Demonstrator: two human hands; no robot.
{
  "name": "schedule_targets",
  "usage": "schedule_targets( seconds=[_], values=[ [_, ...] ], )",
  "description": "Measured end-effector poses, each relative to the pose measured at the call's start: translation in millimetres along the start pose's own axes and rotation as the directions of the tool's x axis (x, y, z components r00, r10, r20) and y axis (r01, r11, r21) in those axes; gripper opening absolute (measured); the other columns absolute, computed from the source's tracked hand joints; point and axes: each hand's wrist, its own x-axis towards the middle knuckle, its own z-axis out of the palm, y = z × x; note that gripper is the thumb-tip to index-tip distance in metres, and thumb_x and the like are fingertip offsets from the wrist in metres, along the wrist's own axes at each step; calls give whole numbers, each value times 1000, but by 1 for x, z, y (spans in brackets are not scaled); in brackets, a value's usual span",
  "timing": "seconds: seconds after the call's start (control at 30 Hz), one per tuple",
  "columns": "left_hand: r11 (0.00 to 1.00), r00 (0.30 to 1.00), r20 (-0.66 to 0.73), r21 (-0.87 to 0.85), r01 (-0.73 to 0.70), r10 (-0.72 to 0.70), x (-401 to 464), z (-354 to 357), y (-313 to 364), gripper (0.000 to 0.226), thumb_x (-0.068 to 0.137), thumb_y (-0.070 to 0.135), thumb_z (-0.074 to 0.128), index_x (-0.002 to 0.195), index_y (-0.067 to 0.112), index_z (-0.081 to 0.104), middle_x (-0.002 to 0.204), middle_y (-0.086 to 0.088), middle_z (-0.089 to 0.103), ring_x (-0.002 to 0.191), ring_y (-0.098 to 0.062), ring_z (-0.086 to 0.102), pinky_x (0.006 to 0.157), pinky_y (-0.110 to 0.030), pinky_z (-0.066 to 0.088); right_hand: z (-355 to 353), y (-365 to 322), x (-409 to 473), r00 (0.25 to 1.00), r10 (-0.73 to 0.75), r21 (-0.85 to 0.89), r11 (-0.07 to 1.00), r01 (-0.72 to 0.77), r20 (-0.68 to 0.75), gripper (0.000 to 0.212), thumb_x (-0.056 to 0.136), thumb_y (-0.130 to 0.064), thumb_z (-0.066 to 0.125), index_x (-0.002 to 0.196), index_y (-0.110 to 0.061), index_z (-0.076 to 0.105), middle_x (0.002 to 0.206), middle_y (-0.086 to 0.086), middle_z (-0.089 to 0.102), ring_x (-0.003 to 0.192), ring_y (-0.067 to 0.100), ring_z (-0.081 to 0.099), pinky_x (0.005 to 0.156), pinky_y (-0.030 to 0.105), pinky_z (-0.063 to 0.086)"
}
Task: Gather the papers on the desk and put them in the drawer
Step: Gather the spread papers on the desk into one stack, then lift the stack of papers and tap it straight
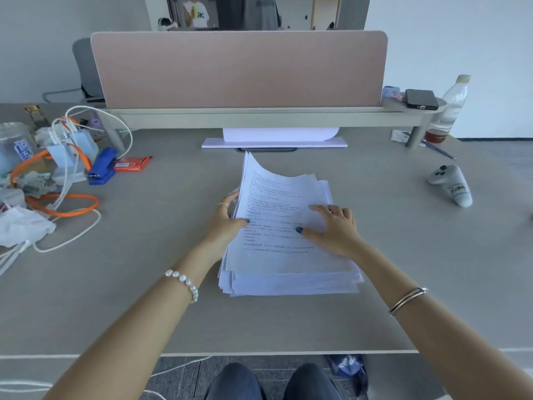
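Note:
A loose stack of white printed papers (284, 267) lies in the middle of the grey desk (144, 298). My left hand (227, 219) grips the stack's left edge, thumb on top and fingers under the sheets, lifting the far left corner so the top pages curl upward. My right hand (331, 226) rests flat on the top sheet, fingers spread, pressing it down. More white sheets (277, 135) sit farther back under the shelf at the foot of the pink divider (239, 70). No drawer is visible.
At the left lies a clutter of orange and white cables (66, 203), a blue stapler (102, 167), a red packet (132, 164) and plastic bags. At the right are a grey controller (451, 184), a bottle (447, 111) and a phone (421, 99) on the shelf.

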Motion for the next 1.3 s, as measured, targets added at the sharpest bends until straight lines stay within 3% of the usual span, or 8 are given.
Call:
schedule_targets(
  seconds=[0.13, 0.23, 0.3, 0.57, 0.73, 0.9, 1.07, 1.3],
  values=[
    [983, 993, 7, -142, -117, 120, -8, -3, 6, 69, 79, -9, 54, 133, 31, 38, 97, 10, 67, 87, -5, 64, 70, -17, 52, -13, 2, 1, 982, 164, 356, 927, -121, -92, 99, 73, -50, 69, 146, -29, 6, 150, 8, 29, 135, 31, 30, 109, 47, 33],
    [950, 974, 23, -226, -216, 227, -11, -6, 23, 74, 81, -11, 54, 137, 30, 32, 89, 20, 73, 85, 4, 66, 72, -13, 52, -39, 5, -1, 972, 218, 838, 513, -188, 85, 80, 76, -34, 72, 141, -14, 31, 132, 9, 57, 106, 25, 64, 82, 40, 55],
    [926, 958, 27, -267, -269, 286, -13, -5, 39, 77, 81, -11, 55, 138, 33, 27, 87, 26, 73, 87, 6, 65, 72, -12, 51, -55, 1, -6, 986, 93, 914, 371, -165, 141, 52, 81, -25, 68, 128, -8, 53, 118, 8, 67, 94, 23, 71, 73, 36, 60],
    [823, 893, -49, -367, -433, 448, -4, -12, 123, 87, 74, -8, 65, 141, 25, 20, 90, 13, 75, 97, -14, 67, 92, -37, 52, -127, -54, -22, 923, -25, 815, 461, 352, -384, 14, 84, -29, 64, 97, -29, 68, 109, -2, 71, 101, 20, 68, 87, 41, 54],
    [921, 944, 71, -253, -295, 322, -15, -2, 91, 55, 68, 14, 78, 119, 22, 57, 108, 9, 70, 102, -10, 67, 86, -30, 55, -100, -45, -36, 961, -23, 795, 557, 240, -274, 25, 79, -26, 69, 104, -23, 66, 108, 0, 70, 98, 19, 66, 85, 39, 51],
    [945, 982, 0, -273, -181, 188, -22, 12, 54, 20, 69, 18, 78, 84, 28, 69, 79, 17, 72, 75, -2, 70, 57, -14, 53, -62, -36, -41, 974, 152, 813, 580, 51, -170, 12, 80, -30, 69, 88, -21, 64, 92, 2, 69, 79, 17, 64, 70, 34, 53],
    [934, 975, 3, -289, -211, 221, -16, 9, 64, 16, 72, 21, 76, 86, 26, 69, 84, 14, 72, 76, -4, 71, 59, -16, 54, -73, -40, -37, 966, 95, 797, 587, 142, -242, 9, 80, -25, 70, 73, -26, 63, 79, -6, 67, 71, 12, 65, 69, 32, 54],
    [959, 984, 33, -231, -161, 173, -21, 18, 40, 16, 82, 34, 64, 96, 26, 65, 89, 16, 70, 80, -3, 69, 60, -14, 53, -54, -25, -42, 970, 103, 812, 571, 124, -221, 8, 87, -26, 59, 95, -23, 62, 88, -8, 67, 80, 10, 64, 62, 24, 49]
  ],
)
